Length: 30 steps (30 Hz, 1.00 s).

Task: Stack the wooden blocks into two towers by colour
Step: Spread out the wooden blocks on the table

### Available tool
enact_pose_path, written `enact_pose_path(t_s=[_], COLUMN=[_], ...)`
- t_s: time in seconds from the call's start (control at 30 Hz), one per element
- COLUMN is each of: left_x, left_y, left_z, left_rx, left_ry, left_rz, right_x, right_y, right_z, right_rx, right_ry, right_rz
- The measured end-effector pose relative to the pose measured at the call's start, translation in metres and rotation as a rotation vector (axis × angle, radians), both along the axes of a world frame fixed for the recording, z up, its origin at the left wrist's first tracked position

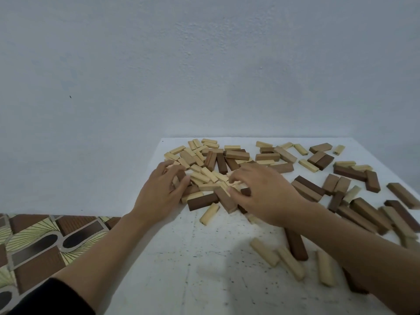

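Where the two hands reach into the middle of the heap, the left hand (159,192) has its fingers (167,167) and thumb curled round a brown block (181,175) at the heap's left edge. The right hand (261,192) is arched beside it, its fingertips (234,177) bent down onto a cluster of pale blocks (204,176) that lies between the two hands. Whether those fingers have hold of one or only touch them cannot be told.

Just below both thumbs a dark brown block (202,201) lies flat, with a single pale block (209,213) just beside it on the near side. Beyond the fingertips, pale and brown pieces lie mixed and overlapping. Out past the back of the right hand, a spread of brown blocks (311,187) lies loose, a few pale ones among them. Under the right forearm a long brown block (296,244) points away from the person, and several pale sticks (291,262) lie near it, well apart from either set of fingers.

All of this rests on a white table (193,269) whose top is scuffed and speckled with dark marks. Behind it rises a plain pale blue-grey wall (204,64). Left of the left hand, the floor (34,246) shows a pattern of brown, cream and black shapes. A dark sleeve (52,298) covers the left upper arm.
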<state>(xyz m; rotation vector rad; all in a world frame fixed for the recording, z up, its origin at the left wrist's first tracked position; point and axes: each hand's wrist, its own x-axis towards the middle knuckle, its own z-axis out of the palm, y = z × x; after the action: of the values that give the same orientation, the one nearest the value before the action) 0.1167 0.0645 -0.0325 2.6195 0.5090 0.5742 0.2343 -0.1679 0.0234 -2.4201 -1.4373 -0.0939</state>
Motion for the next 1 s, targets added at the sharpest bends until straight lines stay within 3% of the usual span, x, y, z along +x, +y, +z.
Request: enact_pose_path(t_s=[0.03,0.17,0.27,0.4,0.5,0.6,0.77,1.0], left_x=[-0.003,-0.015,-0.021,-0.024,-0.028,-0.031,-0.018,0.017], left_y=[0.000,-0.002,-0.017,-0.057,-0.094,-0.128,-0.162,-0.160], left_z=[-0.001,-0.007,0.005,0.023,0.025,0.021,0.008,0.005], left_rx=[-0.074,0.084,0.098,0.025,0.095,0.214,0.429,0.442], left_ry=[0.032,0.034,-0.062,-0.119,-0.065,0.064,0.314,0.386], left_rz=[0.008,-0.055,-0.039,-0.238,-0.414,-0.474,-0.482,-0.397], right_x=[-0.001,-0.004,-0.007,-0.009,-0.016,-0.028,-0.037,-0.013], right_y=[-0.008,-0.037,-0.058,-0.085,-0.109,-0.138,-0.172,-0.158], right_z=[-0.002,-0.009,-0.012,-0.017,-0.022,-0.022,-0.032,-0.044], right_rx=[-0.005,-0.030,0.005,0.047,0.086,-0.027,-0.329,-0.336], right_ry=[-0.012,-0.019,0.046,-0.028,-0.085,-0.082,-0.051,-0.078], right_rz=[0.010,0.034,0.042,0.026,-0.007,-0.141,-0.207,-0.214])
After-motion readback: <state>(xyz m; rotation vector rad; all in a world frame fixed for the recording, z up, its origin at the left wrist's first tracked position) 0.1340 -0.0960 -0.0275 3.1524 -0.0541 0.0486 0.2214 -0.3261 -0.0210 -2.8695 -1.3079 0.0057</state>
